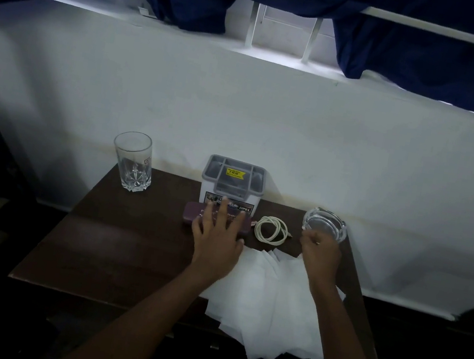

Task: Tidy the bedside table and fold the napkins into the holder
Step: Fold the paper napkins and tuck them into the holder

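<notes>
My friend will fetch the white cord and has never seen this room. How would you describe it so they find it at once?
Find the dark wooden bedside table below the curtained window. Near its back edge, the cord lies between a maroon case and a glass ashtray. It is the only thin, cream-white coil lying flat on the wood.

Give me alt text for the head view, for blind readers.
Over a dark bedside table, the left hand rests with spread fingers on a maroon case before a grey holder; the right hand curls beside a glass ashtray. Loose white napkins lie under the wrists, with a tumbler and coiled cord nearby.
</notes>
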A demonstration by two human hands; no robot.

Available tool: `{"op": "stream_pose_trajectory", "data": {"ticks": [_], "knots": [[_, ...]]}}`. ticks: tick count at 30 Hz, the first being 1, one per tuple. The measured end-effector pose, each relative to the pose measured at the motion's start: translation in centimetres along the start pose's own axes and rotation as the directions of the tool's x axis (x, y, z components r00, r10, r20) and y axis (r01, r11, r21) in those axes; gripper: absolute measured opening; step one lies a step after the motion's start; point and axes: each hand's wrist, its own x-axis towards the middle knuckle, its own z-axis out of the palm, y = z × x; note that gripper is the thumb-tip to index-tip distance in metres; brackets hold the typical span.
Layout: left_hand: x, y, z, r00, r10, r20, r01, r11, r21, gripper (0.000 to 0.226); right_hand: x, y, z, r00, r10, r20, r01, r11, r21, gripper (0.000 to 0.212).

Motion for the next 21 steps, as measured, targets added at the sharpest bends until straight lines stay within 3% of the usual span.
{"op": "stream_pose_trajectory", "data": {"ticks": [4, 9, 13, 17, 21], "knots": [[-1.5, -0.4, -3.4, 0.984, -0.174, -0.047, 0.160, 0.964, -0.214, 0.034, -1.8, -1.1, -1.8, 0.994, -0.017, 0.109, 0.000, 0.988, 0.154, 0.012], [-6.3, -1.8, -5.3, 0.970, -0.238, 0.050, 0.238, 0.888, -0.395, 0.026, -4.3, 0.0, -2.2, 0.940, -0.024, 0.341, 0.019, 1.000, 0.018, 0.012], [-8.0, -3.8, -5.1, 0.943, -0.183, 0.276, 0.276, 0.896, -0.348, 0.027, -5.2, 0.5, -0.9, 0.876, -0.070, 0.477, 0.183, 0.963, -0.196, 0.017], [-6.2, -5.8, -4.8, 0.909, -0.155, 0.386, 0.293, 0.897, -0.330, 0.030, -5.4, -0.6, 2.4, 0.839, -0.146, 0.524, 0.307, 0.923, -0.234, 0.026], [-3.9, -7.1, -4.5, 0.850, -0.198, 0.488, 0.384, 0.867, -0.317, 0.029, -6.2, -2.0, 6.8, 0.757, -0.331, 0.564, 0.560, 0.773, -0.298, 0.030]]}}
